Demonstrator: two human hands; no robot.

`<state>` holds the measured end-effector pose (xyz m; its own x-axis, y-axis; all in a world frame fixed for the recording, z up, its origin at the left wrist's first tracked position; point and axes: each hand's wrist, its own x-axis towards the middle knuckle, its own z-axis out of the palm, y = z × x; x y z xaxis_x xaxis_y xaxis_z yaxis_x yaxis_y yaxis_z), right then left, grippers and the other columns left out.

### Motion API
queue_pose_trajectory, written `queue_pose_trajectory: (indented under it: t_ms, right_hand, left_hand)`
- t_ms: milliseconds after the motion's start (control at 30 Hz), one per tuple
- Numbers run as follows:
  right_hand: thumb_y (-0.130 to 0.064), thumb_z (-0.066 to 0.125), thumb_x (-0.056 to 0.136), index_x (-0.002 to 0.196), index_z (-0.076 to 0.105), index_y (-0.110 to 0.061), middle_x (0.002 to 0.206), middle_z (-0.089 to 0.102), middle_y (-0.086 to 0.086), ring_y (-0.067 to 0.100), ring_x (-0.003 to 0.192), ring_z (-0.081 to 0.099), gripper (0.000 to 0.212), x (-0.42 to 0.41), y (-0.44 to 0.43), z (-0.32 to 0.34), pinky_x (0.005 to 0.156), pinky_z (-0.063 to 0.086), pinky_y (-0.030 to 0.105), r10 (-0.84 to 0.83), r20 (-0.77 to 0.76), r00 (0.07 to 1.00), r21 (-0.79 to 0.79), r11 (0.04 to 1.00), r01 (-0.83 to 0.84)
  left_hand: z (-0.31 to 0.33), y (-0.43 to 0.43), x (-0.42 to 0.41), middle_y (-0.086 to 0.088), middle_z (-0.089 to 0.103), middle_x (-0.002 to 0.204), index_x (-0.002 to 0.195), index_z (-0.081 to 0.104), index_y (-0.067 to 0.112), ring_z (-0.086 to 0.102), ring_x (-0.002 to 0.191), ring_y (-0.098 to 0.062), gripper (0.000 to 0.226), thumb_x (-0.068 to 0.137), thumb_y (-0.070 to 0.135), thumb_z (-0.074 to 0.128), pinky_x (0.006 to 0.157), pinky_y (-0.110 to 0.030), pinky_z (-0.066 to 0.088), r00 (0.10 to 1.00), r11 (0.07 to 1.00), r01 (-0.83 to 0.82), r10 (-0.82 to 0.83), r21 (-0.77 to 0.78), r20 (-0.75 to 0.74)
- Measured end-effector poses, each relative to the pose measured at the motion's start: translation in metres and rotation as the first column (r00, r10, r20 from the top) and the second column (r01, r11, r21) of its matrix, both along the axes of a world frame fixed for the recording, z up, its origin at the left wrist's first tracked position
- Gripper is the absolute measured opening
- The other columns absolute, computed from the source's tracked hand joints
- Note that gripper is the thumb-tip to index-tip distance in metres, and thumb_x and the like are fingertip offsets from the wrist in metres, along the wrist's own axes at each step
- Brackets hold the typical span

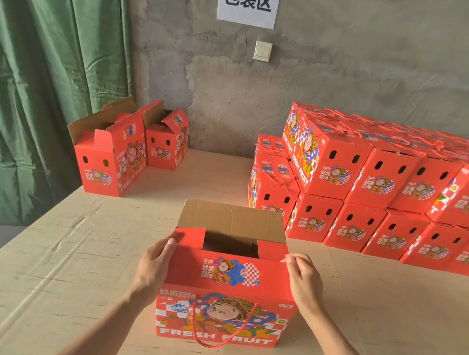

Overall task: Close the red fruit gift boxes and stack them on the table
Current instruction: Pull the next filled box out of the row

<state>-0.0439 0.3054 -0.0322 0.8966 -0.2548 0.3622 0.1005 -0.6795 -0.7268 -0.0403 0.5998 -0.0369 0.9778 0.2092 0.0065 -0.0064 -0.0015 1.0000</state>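
Observation:
A red fruit gift box [225, 308] stands open on the table [58, 262] right in front of me, its rope handle hanging down the front. Its near lid flap [229, 270] leans towards me and the brown far flap [232, 218] stands up. My left hand [153, 265] holds the near flap's left edge, thumb at the corner by the small side flap. My right hand [302, 280] pinches the flap's right corner. Two more open red boxes [111, 156] stand at the far left. A stack of closed red boxes [378, 186] fills the right side in two layers.
A green curtain [50, 70] hangs at the left beyond the table's edge. The bare concrete wall behind carries a white paper sign [248, 4] and a light switch [262, 51]. Bare tabletop lies between the open boxes and the stack.

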Motion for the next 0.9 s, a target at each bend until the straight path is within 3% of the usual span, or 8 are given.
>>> queue_pose_trajectory:
  t_ms: [100,267,400,500,600,700,800,900]
  right_hand:
    - [-0.009,0.056,0.093,0.083,0.07,-0.002,0.097,0.066,0.003,0.015,0.082,0.059,0.018,0.004,-0.002,0.003,0.068,0.042,0.025,-0.012,-0.007,1.0,-0.028,1.0,0.011]
    - [-0.011,0.058,0.092,0.087,0.069,-0.001,0.096,0.065,0.004,0.017,0.084,0.061,0.015,0.007,-0.004,0.003,0.072,0.05,0.031,0.007,-0.043,0.999,-0.035,0.999,-0.009]
    - [-0.012,0.061,0.09,0.094,0.067,0.002,0.099,0.064,0.007,0.016,0.086,0.059,0.016,0.008,-0.003,0.003,0.075,0.047,0.025,0.0,-0.064,0.998,0.063,0.998,0.004]
    - [-0.011,0.063,0.088,0.096,0.061,-0.004,0.099,0.061,0.004,0.014,0.083,0.057,0.01,0.007,0.001,0.002,0.073,0.044,0.022,-0.01,-0.051,0.999,0.121,0.993,0.016]
    - [-0.008,0.062,0.088,0.102,0.055,-0.008,0.101,0.059,0.001,0.017,0.092,0.056,0.017,0.008,0.002,0.004,0.08,0.046,0.027,0.007,-0.057,0.998,0.147,0.989,0.002]
    - [-0.005,0.06,0.088,0.109,0.057,-0.006,0.108,0.06,0.007,0.021,0.098,0.055,0.021,0.011,0.002,0.004,0.084,0.044,0.029,0.023,-0.077,0.997,0.13,0.991,-0.012]
    - [-0.007,0.059,0.089,0.116,0.055,-0.006,0.117,0.055,0.012,0.021,0.099,0.054,0.028,0.013,0.001,0.003,0.084,0.042,0.027,0.013,-0.105,0.994,0.131,0.991,0.001]
    - [-0.013,0.06,0.091,0.137,0.042,-0.013,0.14,0.04,0.008,0.017,0.116,0.047,0.05,0.016,-0.003,0.003,0.098,0.038,0.031,0.027,-0.246,0.969,0.247,0.968,0.036]
  left_hand:
    - [0.0,-0.001,0.0,-0.006,0.067,0.117,0.112,0.066,0.033,0.058,0.115,-0.032,0.023,0.097,0.031,0.05,0.1,-0.055,0.042,0.999,0.999,-0.042,0.042,0.009,0.002]
    - [-0.003,0.0,0.0,-0.013,0.064,0.121,0.121,0.064,0.017,0.055,0.116,-0.036,0.028,0.096,0.023,0.053,0.095,-0.054,0.044,0.998,0.998,-0.064,0.064,-0.01,-0.001]
    - [-0.002,0.0,0.001,-0.004,0.065,0.121,0.104,0.07,0.016,0.061,0.108,-0.025,0.017,0.094,0.017,0.056,0.085,-0.04,0.05,0.997,0.997,-0.078,0.078,-0.002,0.025]
    - [-0.002,0.001,0.0,-0.006,0.068,0.114,0.093,0.064,0.017,0.064,0.094,-0.02,0.01,0.093,0.009,0.057,0.059,-0.02,0.052,0.994,0.995,-0.1,0.099,0.013,0.045]
    - [0.0,0.003,0.003,-0.009,0.066,0.119,0.106,0.067,0.018,0.062,0.107,-0.027,0.02,0.094,0.007,0.054,0.072,-0.031,0.055,0.995,0.965,-0.096,0.082,0.242,0.064]
    - [0.006,0.004,0.006,-0.004,0.065,0.121,0.104,0.073,0.01,0.062,0.111,-0.022,0.02,0.092,0.008,0.057,0.093,-0.03,0.046,0.989,0.782,-0.125,0.051,0.61,0.138]
    - [0.018,0.004,0.01,-0.01,0.07,0.109,0.094,0.075,0.003,0.065,0.102,-0.027,0.014,0.087,0.009,0.065,0.089,-0.028,0.045,0.985,0.678,-0.125,-0.003,0.724,0.173]
    - [0.025,0.003,0.02,-0.013,0.067,0.094,0.081,0.074,-0.001,0.06,0.085,-0.026,0.013,0.084,0.01,0.069,0.075,-0.026,0.04,0.993,0.672,-0.088,-0.001,0.735,0.12]
